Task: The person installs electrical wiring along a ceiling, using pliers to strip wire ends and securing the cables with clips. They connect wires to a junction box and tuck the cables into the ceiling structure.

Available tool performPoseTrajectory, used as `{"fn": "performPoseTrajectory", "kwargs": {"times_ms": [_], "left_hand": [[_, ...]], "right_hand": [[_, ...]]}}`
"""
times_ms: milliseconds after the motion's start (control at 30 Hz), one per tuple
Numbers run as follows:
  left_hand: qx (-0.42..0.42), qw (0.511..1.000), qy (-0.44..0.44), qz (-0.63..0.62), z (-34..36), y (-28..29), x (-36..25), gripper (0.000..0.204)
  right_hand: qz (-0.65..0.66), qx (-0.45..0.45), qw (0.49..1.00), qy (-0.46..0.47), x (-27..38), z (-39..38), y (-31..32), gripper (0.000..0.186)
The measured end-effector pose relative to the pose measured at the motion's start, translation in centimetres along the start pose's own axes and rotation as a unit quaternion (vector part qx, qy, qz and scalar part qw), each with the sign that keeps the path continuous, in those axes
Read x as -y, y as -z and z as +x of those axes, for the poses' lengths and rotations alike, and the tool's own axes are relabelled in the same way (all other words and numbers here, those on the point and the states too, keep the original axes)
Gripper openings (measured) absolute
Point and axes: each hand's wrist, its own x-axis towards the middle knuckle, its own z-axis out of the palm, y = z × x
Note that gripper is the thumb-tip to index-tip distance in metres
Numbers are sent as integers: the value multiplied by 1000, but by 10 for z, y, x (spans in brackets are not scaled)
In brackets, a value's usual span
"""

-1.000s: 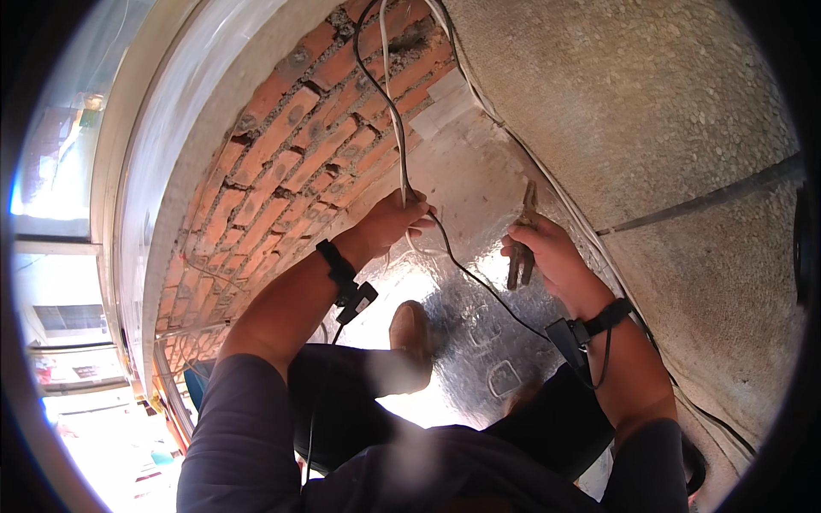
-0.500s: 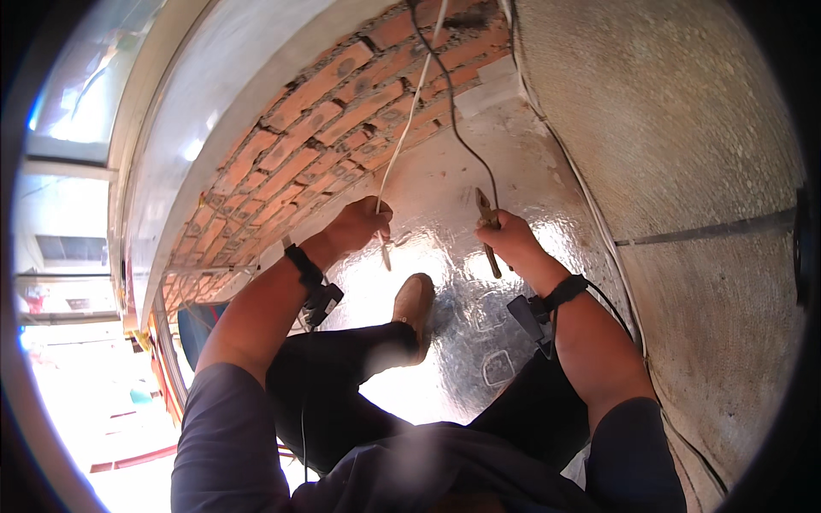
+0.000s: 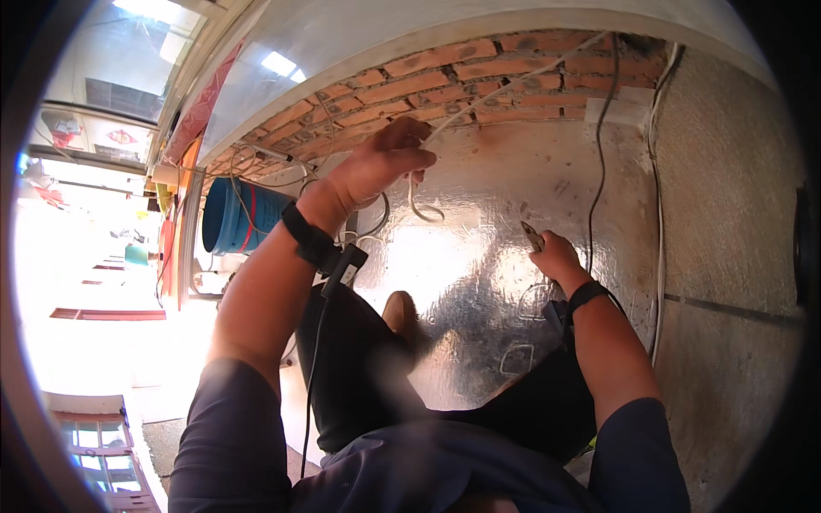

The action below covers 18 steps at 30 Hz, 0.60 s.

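My left hand (image 3: 380, 167) is raised in front of the brickwork, its fingers pinched on a white cable (image 3: 487, 101). The cable runs up to the right under a ledge, and its loose end curls below my fingers. Lower and to the right, my right hand (image 3: 560, 256) is closed round a pair of pliers (image 3: 532, 235), jaws pointing up and left; their handles are mostly hidden in my fist. A dark cable (image 3: 602, 137) hangs down behind my right hand, apart from the pliers as far as I can see.
A brick strip (image 3: 410, 84) runs beneath a pale ledge (image 3: 479, 30). A shiny silver sheet (image 3: 479, 333) covers the surface before me. A blue bucket (image 3: 224, 215) lies tipped at the left, among loose wires. More cables follow the edge of the textured wall (image 3: 727, 214) at the right.
The view has swung left, bringing the blue bucket into sight. My hands are farther apart, the left holding the white cable higher and pulled slantwise. The pliers now point more to the left.
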Motion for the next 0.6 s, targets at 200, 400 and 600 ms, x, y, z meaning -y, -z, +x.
{"fn": "performPoseTrajectory", "kwargs": {"times_ms": [200,400,600], "left_hand": [[-91,991,-21,-97,-12,21,25,17],[-184,978,-33,-97,-17,56,53,20],[-177,982,-59,-36,-8,42,65,24]], "right_hand": [[-124,96,984,-88,-2,-4,-24,30],[-198,184,963,-5,27,7,-69,33],[-229,207,951,37,4,10,-112,28]]}}
